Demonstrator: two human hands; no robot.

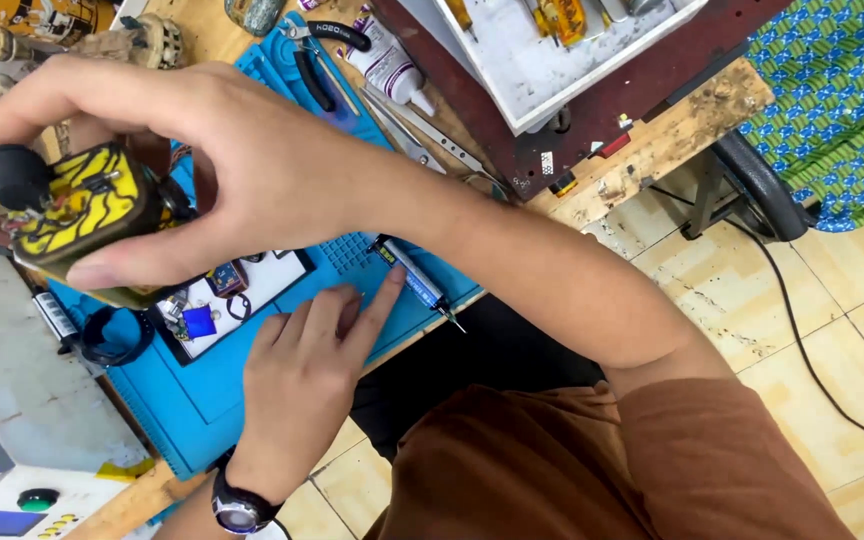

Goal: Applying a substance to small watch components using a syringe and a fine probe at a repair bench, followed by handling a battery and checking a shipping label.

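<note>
Yellow-and-black patterned, the small device sat clamped between the thumb and curled fingers of the right hand, held above the blue work mat. Lower down, the left hand lay flat and open on that mat, grasping nothing, its forefinger touching a slim screwdriver.

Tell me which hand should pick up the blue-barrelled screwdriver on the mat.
Left. The left hand lies flat on the blue mat, its forefinger already touching the screwdriver. The right hand is occupied, gripping the yellow-and-black device above the mat.
</note>
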